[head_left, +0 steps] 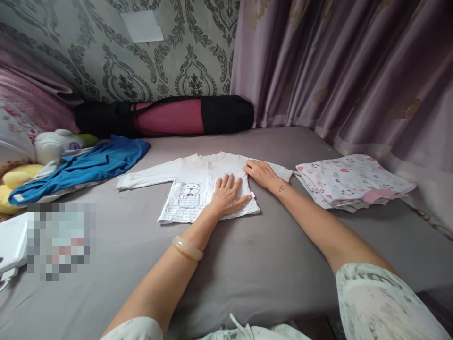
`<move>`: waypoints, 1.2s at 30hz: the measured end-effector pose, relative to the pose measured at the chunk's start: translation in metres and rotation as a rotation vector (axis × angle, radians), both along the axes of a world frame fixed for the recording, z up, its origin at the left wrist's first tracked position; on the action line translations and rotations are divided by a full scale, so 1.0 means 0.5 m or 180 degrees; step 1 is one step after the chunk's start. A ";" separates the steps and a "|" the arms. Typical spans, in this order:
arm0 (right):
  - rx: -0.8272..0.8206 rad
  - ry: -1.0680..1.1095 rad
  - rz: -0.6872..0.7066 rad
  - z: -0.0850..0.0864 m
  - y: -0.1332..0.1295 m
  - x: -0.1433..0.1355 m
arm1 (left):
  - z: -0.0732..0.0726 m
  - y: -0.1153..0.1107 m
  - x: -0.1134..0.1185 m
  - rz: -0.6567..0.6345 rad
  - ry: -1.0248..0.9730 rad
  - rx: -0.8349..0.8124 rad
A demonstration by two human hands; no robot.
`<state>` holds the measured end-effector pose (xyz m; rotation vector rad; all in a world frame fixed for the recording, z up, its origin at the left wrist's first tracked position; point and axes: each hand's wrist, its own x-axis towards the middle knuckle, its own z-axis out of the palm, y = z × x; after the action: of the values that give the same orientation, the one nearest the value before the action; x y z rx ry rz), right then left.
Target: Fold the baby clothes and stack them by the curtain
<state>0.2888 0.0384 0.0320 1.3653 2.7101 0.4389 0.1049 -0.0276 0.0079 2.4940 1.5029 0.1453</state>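
A small white long-sleeved shirt [203,189] with a bear print lies spread out on the grey sheet, its neck away from me and its sleeves stretched to both sides. My left hand [228,194] rests flat on the lower right part of the shirt front, fingers spread. Near the armpit, where the right-hand sleeve meets the body, my right hand [261,174] lies on the fabric with its fingers close together and slightly bent. Whether it pinches any cloth is hidden. The cuff of that sleeve reaches a folded stack of patterned cloth.
The stack of patterned cloth [348,179] lies at the right on the grey bed [269,264]. A blue garment [102,160] and plush toys [56,145] are at the left. A black and red long bag [170,117] lies along the wall; a white device [13,243] sits front left.
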 end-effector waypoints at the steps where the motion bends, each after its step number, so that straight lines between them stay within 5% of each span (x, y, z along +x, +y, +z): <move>1: 0.0009 0.0030 -0.0027 -0.003 -0.001 0.002 | 0.001 0.000 -0.001 -0.0025 0.0006 -0.0014; 6: -0.0174 0.0290 -0.0334 0.002 -0.011 -0.003 | 0.010 -0.003 0.002 -0.0093 0.0046 -0.0164; 11: -0.0166 0.0848 -0.0922 0.017 -0.051 -0.065 | 0.036 -0.037 0.002 -0.0062 0.0134 -0.0240; 16: -0.0620 0.1304 -0.0596 -0.019 -0.103 -0.137 | 0.048 -0.068 -0.062 0.0029 0.0259 -0.0217; 21: -0.0855 0.1295 -0.0762 -0.052 -0.118 -0.148 | 0.033 -0.084 -0.134 0.0148 0.0232 -0.0267; 28: -0.0843 0.1029 -0.0786 -0.063 -0.110 -0.146 | 0.034 -0.092 -0.150 0.0164 -0.0154 -0.0194; 31: -0.0879 0.0932 -0.0805 -0.048 -0.109 -0.146 | 0.056 -0.091 -0.177 0.0557 -0.0229 0.0093; 36: -0.0807 0.0728 -0.0721 0.019 -0.095 -0.191 | 0.092 -0.084 -0.267 0.1899 0.0159 0.0485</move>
<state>0.1934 -0.0090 0.0416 1.7074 2.6152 -0.0808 -0.0287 -0.0695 0.0539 2.0799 2.2898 0.3041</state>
